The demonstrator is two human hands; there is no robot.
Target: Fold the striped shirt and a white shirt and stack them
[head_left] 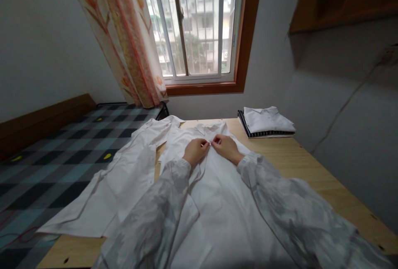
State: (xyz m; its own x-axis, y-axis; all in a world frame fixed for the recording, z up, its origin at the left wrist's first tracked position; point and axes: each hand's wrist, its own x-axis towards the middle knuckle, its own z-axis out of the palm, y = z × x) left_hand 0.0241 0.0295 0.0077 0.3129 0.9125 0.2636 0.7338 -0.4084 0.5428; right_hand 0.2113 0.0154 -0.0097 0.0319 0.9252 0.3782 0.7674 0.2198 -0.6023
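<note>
A white shirt [230, 202] lies spread on the wooden table in front of me, its collar toward the window. My left hand [196, 151] pinches the left edge of its front opening a little below the collar. Close beside it, my right hand [226, 148] pinches the other front edge, the fingertips of both hands nearly meeting. Any button between the fingers is too small to make out. Below the hands the front edges lie loose, with one flap folded over. To the left lies a second white garment [124, 182], partly over the table's edge.
Folded clothes [269, 120], white on top of dark striped, are stacked at the table's [314, 182] far right corner. A bed with a checked cover [77, 149] adjoins on the left. Behind are a curtain [130, 45] and a window [199, 24]; a wooden shelf [345, 3] hangs upper right.
</note>
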